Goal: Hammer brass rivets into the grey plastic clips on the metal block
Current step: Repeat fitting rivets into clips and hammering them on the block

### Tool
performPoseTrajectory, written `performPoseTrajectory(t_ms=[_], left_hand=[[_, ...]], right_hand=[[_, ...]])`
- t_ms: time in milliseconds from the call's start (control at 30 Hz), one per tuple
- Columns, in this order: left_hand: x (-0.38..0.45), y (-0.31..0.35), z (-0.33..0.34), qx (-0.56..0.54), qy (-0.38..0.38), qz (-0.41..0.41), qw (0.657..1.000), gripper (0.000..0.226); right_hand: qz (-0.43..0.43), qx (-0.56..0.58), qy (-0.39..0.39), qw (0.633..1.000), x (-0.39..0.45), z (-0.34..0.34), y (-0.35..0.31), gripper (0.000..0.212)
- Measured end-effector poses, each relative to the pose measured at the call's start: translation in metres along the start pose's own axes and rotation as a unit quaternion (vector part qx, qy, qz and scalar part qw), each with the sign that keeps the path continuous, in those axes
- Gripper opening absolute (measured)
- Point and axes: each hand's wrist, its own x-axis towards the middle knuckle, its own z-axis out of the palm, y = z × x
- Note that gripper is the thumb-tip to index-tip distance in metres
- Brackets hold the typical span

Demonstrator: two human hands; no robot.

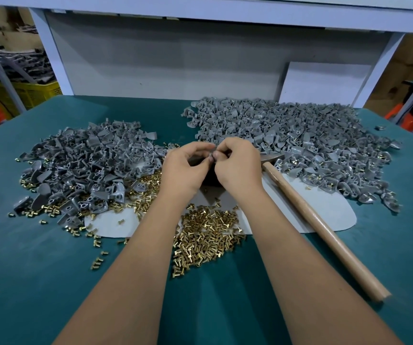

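Both forearms reach forward from the near edge of the table and converge at its middle, the hands meeting fingertip to fingertip above the dark metal block (209, 179), which shows only as a dark patch between and below the wrists. The left hand (184, 168) lies knuckles-up with its fingers curled inward toward the right, and the right hand (237, 165) mirrors it, fingers bent back toward the left. Between their fingertips sits a small grey piece (212, 155), apparently one of the clips, pinched from both sides; whether a rivet is in it is too small to tell. The hammer (319, 220) lies unheld just to the right of the right wrist, its head beside the block and its wooden handle running toward the near right. A heap of grey plastic clips (81, 165) spreads to the left of the hands, and a larger heap of clips (300, 138) spreads behind and to the right. Brass rivets (207, 237) lie scattered between the forearms and along the near edge of the left heap. A pale mat (324, 212) lies on the green table (38, 282) under the block and hammer.
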Motion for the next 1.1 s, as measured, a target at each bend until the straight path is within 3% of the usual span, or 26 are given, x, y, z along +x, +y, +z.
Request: performPoseTrajectory(t_ms=[167,367,733,933,1000,1100], left_hand=[[0.0,0.0,-0.003,-0.02,-0.005,-0.005,1.0,0.027],[0.001,-0.002,-0.004,-0.04,-0.001,-0.022,0.999,0.025],[0.003,-0.005,-0.003,-0.052,0.008,-0.032,0.998,0.024],[-0.002,-0.001,0.001,-0.039,0.028,-0.019,0.999,0.028],[-0.003,0.0,0.001,-0.027,0.033,-0.02,0.999,0.027],[-0.004,0.0,0.001,0.003,0.04,-0.025,0.999,0.022]], right_hand=[[-0.025,0.024,0.005,0.999,-0.004,0.0,0.005,0.013],[-0.019,0.085,0.036,0.996,-0.005,-0.001,0.01,0.027],[-0.025,0.116,0.025,0.993,-0.007,-0.007,0.016,0.022],[0.002,-0.142,0.137,0.98,-0.007,-0.042,0.039,0.02],[0.03,-0.256,0.119,0.959,-0.013,-0.054,0.049,0.025],[0.075,-0.324,0.046,0.942,-0.024,-0.062,0.056,0.039]])
